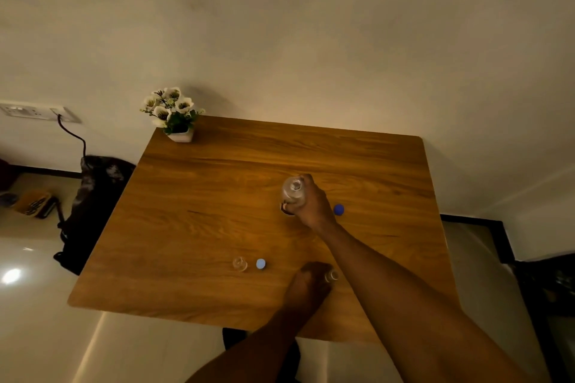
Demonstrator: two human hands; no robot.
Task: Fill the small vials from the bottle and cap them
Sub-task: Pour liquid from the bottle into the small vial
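My right hand [312, 204] grips a clear bottle [292, 191] that stands open near the middle of the wooden table [217, 196]. A dark blue bottle cap [338, 209] lies just right of that hand. Near the front edge, my left hand [306, 284] is closed around a small clear vial [332, 275], whose open top shows at the hand's right side. Another small vial [240, 264] stands open to the left. A light blue vial cap [260, 264] lies beside it.
A small white pot of artificial flowers [174, 116] sits at the table's far left corner. A dark bag [93, 196] leans by the table's left side, under a wall socket [37, 110] with a cable. The wall rises behind the table.
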